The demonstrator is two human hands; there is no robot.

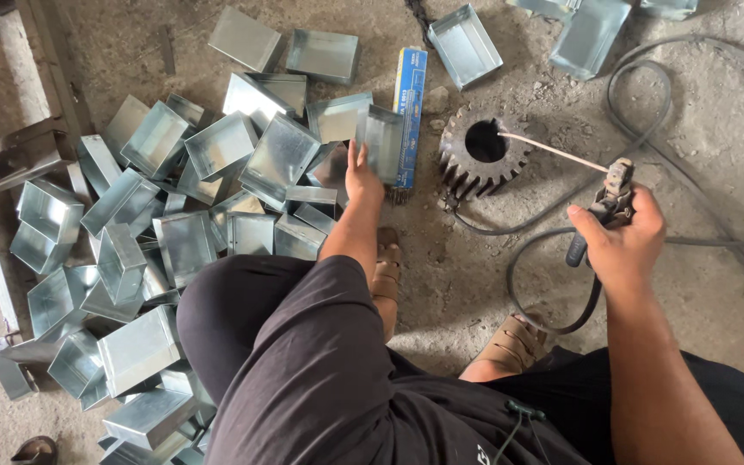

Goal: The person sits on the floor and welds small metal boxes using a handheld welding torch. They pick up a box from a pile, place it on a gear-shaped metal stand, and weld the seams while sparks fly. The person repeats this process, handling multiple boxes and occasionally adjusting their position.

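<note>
My right hand (620, 245) grips a welding electrode holder (610, 200) with a thin rod (553, 151) that points into the hole of a rusty steel gear (481, 158) lying on the floor. My left hand (362, 179) reaches forward and takes hold of a shiny sheet-metal box (383, 140) standing on edge beside a blue packet of rods (408, 112). I am squatting, with my knees and sandalled feet below the hands.
A pile of several open galvanised metal boxes (157, 232) covers the concrete floor on the left. More boxes (467, 43) lie at the top. Black cables (647, 112) loop across the right side. Metal bars (10, 164) lie at the far left.
</note>
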